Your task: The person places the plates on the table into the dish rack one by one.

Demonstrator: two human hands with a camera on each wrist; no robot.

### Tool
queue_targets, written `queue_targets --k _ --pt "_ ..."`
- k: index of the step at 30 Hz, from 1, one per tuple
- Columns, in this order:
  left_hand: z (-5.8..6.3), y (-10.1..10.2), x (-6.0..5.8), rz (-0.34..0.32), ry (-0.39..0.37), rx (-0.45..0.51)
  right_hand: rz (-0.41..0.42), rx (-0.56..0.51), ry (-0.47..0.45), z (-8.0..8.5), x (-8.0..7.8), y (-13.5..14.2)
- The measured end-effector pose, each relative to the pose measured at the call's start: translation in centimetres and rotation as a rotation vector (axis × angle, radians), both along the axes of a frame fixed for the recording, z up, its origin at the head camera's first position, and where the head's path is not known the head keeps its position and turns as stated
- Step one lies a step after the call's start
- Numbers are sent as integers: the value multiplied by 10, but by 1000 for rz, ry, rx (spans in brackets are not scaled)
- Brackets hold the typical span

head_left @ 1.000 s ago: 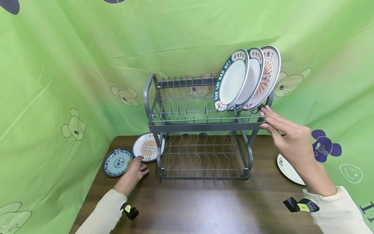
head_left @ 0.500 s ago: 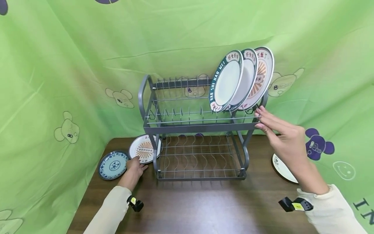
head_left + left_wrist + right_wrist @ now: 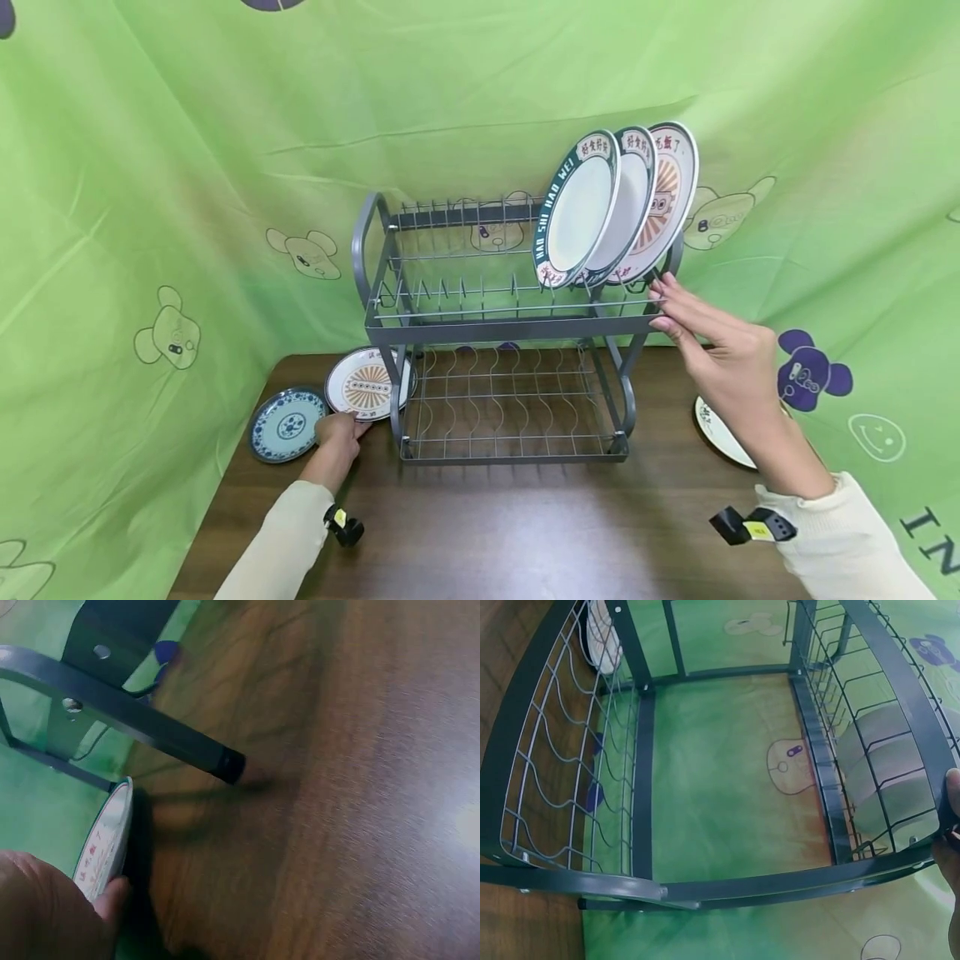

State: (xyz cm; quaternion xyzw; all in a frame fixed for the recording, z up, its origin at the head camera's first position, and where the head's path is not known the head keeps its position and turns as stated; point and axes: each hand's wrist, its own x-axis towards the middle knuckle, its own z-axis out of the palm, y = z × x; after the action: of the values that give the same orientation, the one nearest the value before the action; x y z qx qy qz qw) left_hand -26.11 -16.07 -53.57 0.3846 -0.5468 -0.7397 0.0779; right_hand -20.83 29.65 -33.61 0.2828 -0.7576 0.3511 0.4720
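My left hand [image 3: 339, 440] pinches the near rim of a white plate [image 3: 368, 387] with an orange sunburst print, on the table left of the rack. In the left wrist view this plate [image 3: 105, 838] shows nearly edge-on, a fingertip under its rim. My right hand [image 3: 723, 358] grips the front right corner of the grey two-tier dish rack [image 3: 517, 330] at its upper tier. Two green-rimmed white plates [image 3: 577, 212] and a sunburst plate [image 3: 681, 179] stand in the upper tier's right end. The right wrist view catches only part of the hand [image 3: 952, 847] at the rack's edge.
A blue patterned plate [image 3: 288, 425] lies on the brown table [image 3: 480, 533] at the far left, close to the left hand. Another white plate [image 3: 720, 433] lies at the right, partly behind the right forearm. A green printed cloth [image 3: 450, 75] hangs behind and along the sides.
The left hand has gone from reaching over the sunburst plate's near edge to pinching its rim. The right hand keeps its hold on the rack. The head view has shifted slightly.
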Motion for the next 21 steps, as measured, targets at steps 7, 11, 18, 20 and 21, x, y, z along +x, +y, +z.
queue_targets --k 7,11,18,20,21 --pt "-2 -6 12 42 71 -137 -18 13 5 2 3 -6" --pt "5 -16 20 16 120 -189 -18 15 6 3 4 -6" --pt "27 -38 34 85 219 -167 -5 7 0 -5 -5 4" --pt "32 -45 38 97 234 -170 -2 2 0 -7 -6 6" --pt "34 -48 40 102 238 -173 -2 2 0 -8 -7 7"
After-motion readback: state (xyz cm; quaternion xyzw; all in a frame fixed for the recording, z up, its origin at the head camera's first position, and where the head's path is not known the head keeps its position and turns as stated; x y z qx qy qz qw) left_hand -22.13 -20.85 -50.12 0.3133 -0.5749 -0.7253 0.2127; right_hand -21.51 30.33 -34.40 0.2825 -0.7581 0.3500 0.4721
